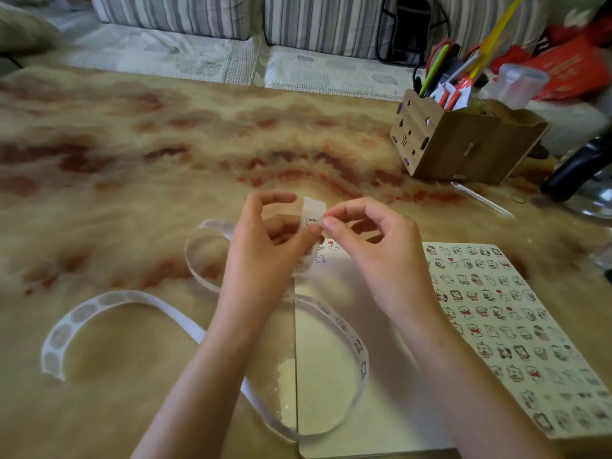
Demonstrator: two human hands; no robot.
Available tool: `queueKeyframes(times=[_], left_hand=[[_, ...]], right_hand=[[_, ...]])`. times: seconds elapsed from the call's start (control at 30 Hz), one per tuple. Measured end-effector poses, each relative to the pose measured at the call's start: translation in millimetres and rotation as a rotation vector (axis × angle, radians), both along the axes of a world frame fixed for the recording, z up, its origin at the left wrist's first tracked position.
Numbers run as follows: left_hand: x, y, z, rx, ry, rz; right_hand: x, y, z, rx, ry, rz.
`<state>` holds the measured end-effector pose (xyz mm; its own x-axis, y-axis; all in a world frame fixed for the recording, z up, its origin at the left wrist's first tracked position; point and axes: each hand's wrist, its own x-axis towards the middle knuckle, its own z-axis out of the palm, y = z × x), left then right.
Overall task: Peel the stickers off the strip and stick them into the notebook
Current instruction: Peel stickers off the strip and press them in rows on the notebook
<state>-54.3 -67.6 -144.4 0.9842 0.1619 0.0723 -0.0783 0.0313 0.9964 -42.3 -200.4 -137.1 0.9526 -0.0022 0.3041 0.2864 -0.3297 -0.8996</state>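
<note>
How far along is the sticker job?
Done: the notebook's right page is covered in stickers, and a few sit atop the left page. In hand: the left hand holds the strip while the right hand pinches at a sticker. Left: stickers remain on the strip's near loop; the left page is mostly blank.

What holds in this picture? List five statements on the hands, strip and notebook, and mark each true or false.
1. The left hand pinches the strip. True.
2. The notebook is closed. False: it lies open.
3. Stickers cover its right-hand page. True.
4. The right hand rests flat on the table. False: it is raised, pinching at the strip.
5. The wooden pen holder is empty. False: pens stand in it.
</note>
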Motion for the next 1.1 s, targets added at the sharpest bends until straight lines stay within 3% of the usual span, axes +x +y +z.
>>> queueKeyframes(times=[0.37,0.6,0.8,1.1], left_hand=[[-4.0,-1.1,4.7,-0.048,0.085,-0.074],[-1.7,-1.1,3.8,-0.212,0.171,-0.122],[-0.4,-0.2,1.1,-0.229,0.17,-0.141],[-0.4,-0.6,-0.6,-0.233,0.126,-0.164]], right_hand=[[-0.9,-2.1,0.8,-0.099,-0.078,-0.051],[-1.0,-4.2,-3.4,-0.24,-0.229,-0.089],[-0.7,-3.4,-3.5,-0.208,-0.235,-0.071],[-0.6,-4.1,-1.8,-0.028,-0.079,-0.024]])
